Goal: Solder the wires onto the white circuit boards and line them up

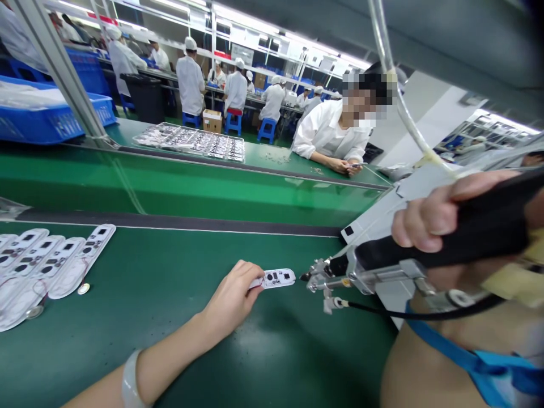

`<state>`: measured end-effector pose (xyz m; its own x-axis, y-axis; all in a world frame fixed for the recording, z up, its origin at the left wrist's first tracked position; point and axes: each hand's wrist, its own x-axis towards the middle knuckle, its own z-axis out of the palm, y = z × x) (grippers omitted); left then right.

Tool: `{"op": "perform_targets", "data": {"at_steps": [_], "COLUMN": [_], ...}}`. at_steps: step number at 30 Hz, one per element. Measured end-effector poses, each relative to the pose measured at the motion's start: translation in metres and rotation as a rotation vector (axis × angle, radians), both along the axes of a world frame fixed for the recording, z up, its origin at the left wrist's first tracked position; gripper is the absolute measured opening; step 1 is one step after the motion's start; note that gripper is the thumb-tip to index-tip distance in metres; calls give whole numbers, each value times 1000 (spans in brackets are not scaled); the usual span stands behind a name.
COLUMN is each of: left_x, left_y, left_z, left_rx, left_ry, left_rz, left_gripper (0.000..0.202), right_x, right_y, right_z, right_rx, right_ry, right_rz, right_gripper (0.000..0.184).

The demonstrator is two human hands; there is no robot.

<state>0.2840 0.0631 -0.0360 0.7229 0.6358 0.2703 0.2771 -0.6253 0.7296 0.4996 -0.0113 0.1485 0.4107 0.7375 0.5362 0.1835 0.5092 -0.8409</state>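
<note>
My left hand (233,292) pinches the near end of a slim white plastic housing (278,277) with rounded ends. Dark components show on its upper face, and it lies over the green bench top. My right hand (433,218) is wrapped round the thick black body of an electric screwdriver (476,226). Metal fittings and a black hose run along the screwdriver. Its tip (305,277) points left, a short gap from the far end of the housing. At the left, several similar housings (63,260) lie side by side, some with thin wires and round metal discs (84,288).
Behind the bench runs a green conveyor channel (212,198). Beyond it sit a clear tray of parts (191,140) and a blue basket (46,116). A co-worker (331,130) leans on the far ledge. A clear tube (403,107) hangs at the upper right. A metal post (63,68) stands left.
</note>
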Motion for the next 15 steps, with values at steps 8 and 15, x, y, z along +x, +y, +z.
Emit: {"op": "perform_targets", "data": {"at_steps": [8,15], "left_x": [0,0], "left_y": [-2,-3], "left_z": [1,3], "left_rx": [-16,-36], "left_ry": [26,51], "left_rz": [55,52], "left_gripper": [15,16], "right_x": [-38,-44], "right_y": [11,16], "right_z": [-3,-8], "right_rx": [-6,6], "right_ry": [43,63], "right_rz": [104,59], "right_gripper": [21,18]}}
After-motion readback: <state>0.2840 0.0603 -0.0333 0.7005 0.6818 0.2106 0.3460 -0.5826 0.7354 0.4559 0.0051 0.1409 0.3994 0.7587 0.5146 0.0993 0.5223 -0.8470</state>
